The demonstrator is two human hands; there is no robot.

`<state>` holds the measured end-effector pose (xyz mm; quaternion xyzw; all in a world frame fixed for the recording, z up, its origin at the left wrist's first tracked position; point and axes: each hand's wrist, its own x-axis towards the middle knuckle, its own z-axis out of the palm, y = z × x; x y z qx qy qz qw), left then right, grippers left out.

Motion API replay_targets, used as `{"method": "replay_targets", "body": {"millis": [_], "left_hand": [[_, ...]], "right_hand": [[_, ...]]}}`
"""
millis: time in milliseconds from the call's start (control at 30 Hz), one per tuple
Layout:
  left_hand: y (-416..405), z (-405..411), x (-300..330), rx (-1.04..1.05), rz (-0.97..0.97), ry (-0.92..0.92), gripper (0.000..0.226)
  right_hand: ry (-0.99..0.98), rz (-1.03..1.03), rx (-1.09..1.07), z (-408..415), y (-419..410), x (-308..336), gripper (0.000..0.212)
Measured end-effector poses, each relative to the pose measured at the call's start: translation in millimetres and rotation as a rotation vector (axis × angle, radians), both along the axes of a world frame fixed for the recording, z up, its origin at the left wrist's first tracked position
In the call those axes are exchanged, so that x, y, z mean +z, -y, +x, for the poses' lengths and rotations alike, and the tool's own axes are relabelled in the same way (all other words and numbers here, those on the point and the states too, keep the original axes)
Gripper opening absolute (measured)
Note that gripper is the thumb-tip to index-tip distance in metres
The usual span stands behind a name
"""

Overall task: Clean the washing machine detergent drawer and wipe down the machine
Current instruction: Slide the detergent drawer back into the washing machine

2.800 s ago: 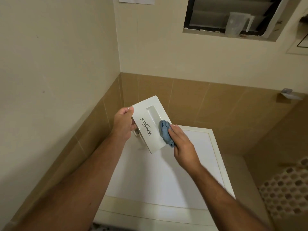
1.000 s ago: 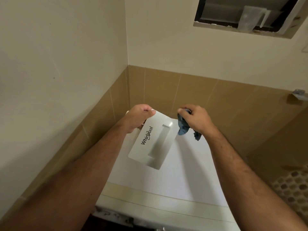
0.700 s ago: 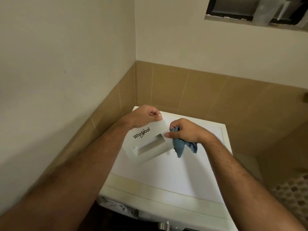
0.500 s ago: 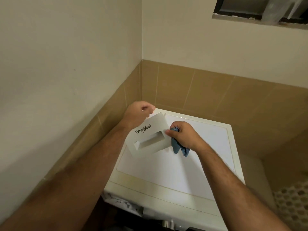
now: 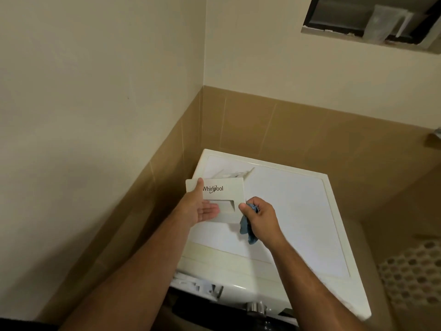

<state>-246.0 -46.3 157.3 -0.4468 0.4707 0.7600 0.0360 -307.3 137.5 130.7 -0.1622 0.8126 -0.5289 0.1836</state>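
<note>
Holding detergent drawer [image 5: 224, 194] above washing machine [image 5: 298, 211] top, far-left corner. We are gripping its left edge with left hand [image 5: 201, 206], thumb across front; right hand [image 5: 261, 218] fingers curled around blue cloth [image 5: 245, 229]. Drawer likely light, rigid, slippery plastic; grasp edges.

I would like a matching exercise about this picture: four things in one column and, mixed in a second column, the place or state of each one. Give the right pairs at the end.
Things:
1. detergent drawer
2. blue cloth
3. washing machine
4. window

Places or states:
A. high on the back wall, at upper right
B. bunched in the right hand
C. stands in the tiled corner, white top facing up
D. held above the machine, logo upright, the left hand on its front

Pairs: 1-D, 2-B, 3-C, 4-A
</note>
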Motion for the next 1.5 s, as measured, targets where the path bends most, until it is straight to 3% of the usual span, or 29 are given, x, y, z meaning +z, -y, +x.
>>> {"method": "replay_targets", "body": {"millis": [100, 367, 767, 1033, 1100, 1233, 1300, 1500], "left_hand": [[3.4, 14.7, -4.1, 0.023, 0.112, -0.035, 0.068], [2.0, 53.9, -21.2, -0.032, 0.266, -0.079, 0.086], [-37.2, 105.4, -51.2, -0.027, 0.217, 0.018, 0.049], [-65.5, 149.7, -56.0, 0.127, 0.156, -0.009, 0.047], [-73.4, 164.9, -60.7, 0.177, 0.12, 0.012, 0.047], [-87.1, 201.1, -69.9, 0.231, 0.046, 0.02, 0.045], [-92.2, 218.9, -71.6, 0.26, 0.047, 0.005, 0.042], [-101.8, 269.9, -77.8, 0.276, 0.032, 0.013, 0.039]], "right_hand": [[0.018, -0.007, -0.051, 28.2, -2.2, -6.8, 0.027], [0.095, 0.088, -0.117, 77.5, -15.7, -25.0, 0.025], [0.07, 0.176, -0.129, 144.7, -51.1, -52.0, 0.014], [0.24, -0.028, -0.091, 150.5, -80.7, -60.2, 0.032], [0.347, -0.126, -0.118, 156.6, -91.7, -64.6, 0.04], [0.635, -0.332, -0.052, 167.0, -112.6, -71.3, 0.029], [0.644, -0.324, -0.063, 174.6, -116.2, -70.7, 0.01], [0.565, -0.222, -0.237, 202.5, -115.9, -67.8, 0.018]]}}
